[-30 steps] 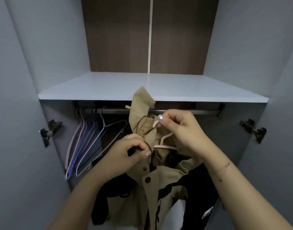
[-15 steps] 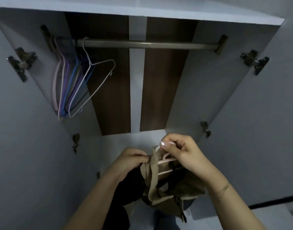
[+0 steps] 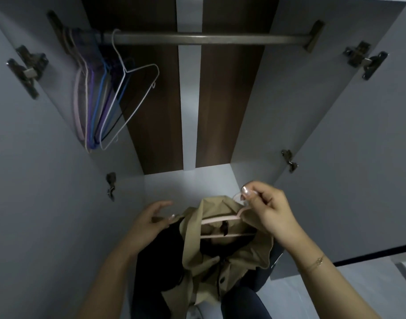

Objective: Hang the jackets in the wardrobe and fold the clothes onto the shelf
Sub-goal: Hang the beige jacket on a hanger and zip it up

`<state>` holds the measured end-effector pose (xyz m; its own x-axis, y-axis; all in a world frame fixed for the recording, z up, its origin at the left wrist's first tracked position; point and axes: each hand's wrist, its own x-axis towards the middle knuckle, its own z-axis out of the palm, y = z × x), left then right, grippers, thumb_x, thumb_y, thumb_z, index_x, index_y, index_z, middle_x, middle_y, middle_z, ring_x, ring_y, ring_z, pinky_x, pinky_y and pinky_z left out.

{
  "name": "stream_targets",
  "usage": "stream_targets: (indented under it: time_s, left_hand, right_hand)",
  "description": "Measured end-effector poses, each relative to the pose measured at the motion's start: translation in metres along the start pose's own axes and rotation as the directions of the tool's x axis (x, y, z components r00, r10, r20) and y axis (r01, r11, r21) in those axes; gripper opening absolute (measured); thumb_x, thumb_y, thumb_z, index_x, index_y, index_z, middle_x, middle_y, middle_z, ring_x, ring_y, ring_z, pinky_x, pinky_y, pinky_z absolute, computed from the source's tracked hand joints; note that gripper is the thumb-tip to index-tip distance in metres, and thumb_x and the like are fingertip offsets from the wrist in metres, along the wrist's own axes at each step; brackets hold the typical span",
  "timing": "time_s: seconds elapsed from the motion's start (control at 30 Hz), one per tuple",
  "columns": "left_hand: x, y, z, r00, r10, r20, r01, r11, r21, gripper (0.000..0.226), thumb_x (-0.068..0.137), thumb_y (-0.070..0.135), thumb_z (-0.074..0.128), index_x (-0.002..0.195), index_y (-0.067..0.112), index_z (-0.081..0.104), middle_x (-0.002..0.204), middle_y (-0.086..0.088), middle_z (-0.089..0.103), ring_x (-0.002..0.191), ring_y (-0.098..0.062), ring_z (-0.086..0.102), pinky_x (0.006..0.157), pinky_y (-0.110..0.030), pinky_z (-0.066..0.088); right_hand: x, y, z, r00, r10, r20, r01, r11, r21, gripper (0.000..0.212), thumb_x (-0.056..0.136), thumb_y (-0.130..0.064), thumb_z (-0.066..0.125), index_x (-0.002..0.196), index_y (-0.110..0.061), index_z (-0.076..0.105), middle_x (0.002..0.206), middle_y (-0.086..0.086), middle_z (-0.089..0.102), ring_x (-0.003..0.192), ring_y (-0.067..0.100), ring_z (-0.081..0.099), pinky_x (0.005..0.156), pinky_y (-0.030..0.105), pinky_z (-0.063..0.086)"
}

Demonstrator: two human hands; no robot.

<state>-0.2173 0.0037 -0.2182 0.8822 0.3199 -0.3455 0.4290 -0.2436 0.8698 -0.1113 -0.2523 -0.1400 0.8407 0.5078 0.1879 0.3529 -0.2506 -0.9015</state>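
Jacket [image 3: 222,256], tan with black panels, droops below both hands in front of the open wardrobe, its collar draped over a pink hanger [image 3: 222,219]. Right hand [image 3: 269,215] pinches the hanger's hook between thumb and fingertips. Left hand [image 3: 149,223] lies half open against the fabric beside the collar, gripping little. Only one shoulder looks seated, so lifting toward the rail [image 3: 208,39], far above the fingers, may let the cloth slide off.
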Motion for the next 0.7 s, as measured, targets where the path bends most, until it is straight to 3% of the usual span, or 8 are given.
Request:
stream_targets:
  time_s: [0.1, 0.2, 0.27, 0.37, 0.43, 0.5, 0.57, 0.7]
  left_hand:
    - [-0.015, 0.000, 0.001, 0.997, 0.068, 0.042, -0.070, 0.996, 0.061, 0.029, 0.095, 0.041, 0.059, 0.123, 0.046, 0.051, 0.132, 0.025, 0.047, 0.129, -0.005, 0.043, 0.103, -0.021, 0.034]
    - [-0.029, 0.009, 0.021, 0.952, 0.303, 0.052, -0.305, 0.908, 0.286, 0.045, 0.089, 0.043, 0.063, 0.130, 0.048, 0.045, 0.135, 0.030, 0.045, 0.131, 0.015, 0.030, 0.115, -0.033, 0.016]
    - [-0.034, 0.018, 0.037, 0.906, 0.423, 0.015, -0.397, 0.838, 0.373, 0.038, 0.090, 0.034, 0.063, 0.124, 0.043, 0.049, 0.117, 0.032, 0.052, 0.116, 0.024, 0.033, 0.101, -0.024, 0.024]
    - [-0.037, 0.023, 0.052, 0.851, 0.520, -0.077, -0.444, 0.789, 0.424, 0.017, 0.094, 0.017, 0.061, 0.110, 0.015, 0.066, 0.099, 0.004, 0.070, 0.093, -0.016, 0.063, 0.070, -0.031, 0.044]
    - [-0.038, 0.026, 0.053, 0.825, 0.550, -0.132, -0.447, 0.777, 0.442, 0.015, 0.092, 0.006, 0.061, 0.104, 0.008, 0.069, 0.089, -0.004, 0.071, 0.079, -0.023, 0.065, 0.061, -0.027, 0.041]
    - [-0.037, 0.036, 0.048, 0.830, 0.529, -0.178, -0.441, 0.816, 0.373, 0.018, 0.092, 0.003, 0.060, 0.105, 0.009, 0.070, 0.088, -0.002, 0.072, 0.077, -0.018, 0.066, 0.062, -0.020, 0.044]
    - [-0.036, 0.052, 0.040, 0.850, 0.492, -0.186, -0.438, 0.858, 0.268, 0.018, 0.095, 0.005, 0.058, 0.102, 0.016, 0.071, 0.089, 0.006, 0.074, 0.080, -0.010, 0.067, 0.069, -0.021, 0.050]
    - [-0.031, 0.080, 0.024, 0.834, 0.523, -0.175, -0.474, 0.842, 0.259, 0.033, 0.092, 0.006, 0.062, 0.093, 0.038, 0.067, 0.078, 0.026, 0.068, 0.079, 0.008, 0.063, 0.066, -0.019, 0.047]
  right_hand:
    - [0.006, -0.013, 0.000, 1.000, -0.020, -0.005, 0.021, 0.999, 0.030, 0.027, 0.098, -0.008, 0.054, 0.074, -0.016, 0.062, 0.072, -0.016, 0.064, 0.069, -0.002, 0.058, 0.067, 0.012, 0.042]
    - [0.009, -0.025, 0.006, 0.996, -0.058, 0.065, 0.055, 0.997, 0.054, 0.025, 0.096, -0.017, 0.053, 0.073, -0.021, 0.062, 0.070, -0.010, 0.065, 0.066, 0.003, 0.059, 0.066, 0.015, 0.042]
    - [0.010, -0.029, 0.012, 0.990, -0.080, 0.113, 0.075, 0.996, 0.044, 0.025, 0.096, -0.020, 0.054, 0.073, -0.026, 0.062, 0.071, -0.001, 0.063, 0.070, 0.016, 0.060, 0.067, 0.026, 0.045]
    - [0.011, -0.035, 0.016, 0.985, -0.112, 0.134, 0.106, 0.993, 0.048, 0.034, 0.098, -0.014, 0.055, 0.072, -0.034, 0.063, 0.074, -0.004, 0.061, 0.073, 0.016, 0.060, 0.070, 0.034, 0.048]
    - [0.015, -0.040, 0.008, 0.981, -0.135, 0.141, 0.129, 0.990, 0.048, 0.034, 0.101, -0.012, 0.052, 0.080, -0.034, 0.067, 0.081, -0.009, 0.062, 0.081, 0.011, 0.061, 0.078, 0.024, 0.047]
    - [0.019, -0.040, -0.011, 0.982, -0.142, 0.127, 0.138, 0.990, 0.039, 0.027, 0.104, -0.023, 0.044, 0.104, -0.029, 0.071, 0.103, -0.013, 0.065, 0.103, 0.004, 0.061, 0.092, 0.016, 0.043]
    - [0.014, -0.031, -0.035, 0.994, -0.085, 0.072, 0.082, 0.996, 0.037, 0.034, 0.103, -0.036, 0.040, 0.125, -0.025, 0.064, 0.123, -0.012, 0.062, 0.122, 0.003, 0.054, 0.105, 0.018, 0.039]
    - [-0.011, -0.006, -0.059, 0.995, -0.051, 0.084, 0.052, 0.999, -0.001, 0.038, 0.095, -0.034, 0.053, 0.129, -0.022, 0.063, 0.130, -0.012, 0.061, 0.127, 0.005, 0.052, 0.111, 0.028, 0.039]
